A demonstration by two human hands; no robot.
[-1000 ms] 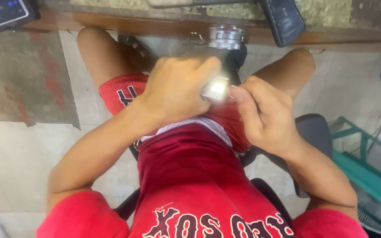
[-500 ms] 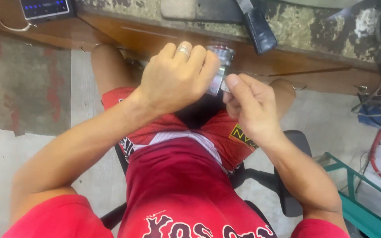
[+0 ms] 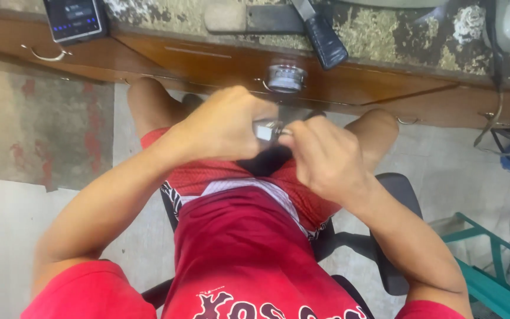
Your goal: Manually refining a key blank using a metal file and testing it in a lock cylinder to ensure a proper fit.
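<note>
1. your hands have dropped from the desk edge (image 3: 337, 88) to your lap since half a second ago.
2. left hand (image 3: 222, 127) stays wrapped round the small silver part (image 3: 265, 130); right hand (image 3: 326, 156) pinches its end.
3. work reads as continuing, not finished.
</note>
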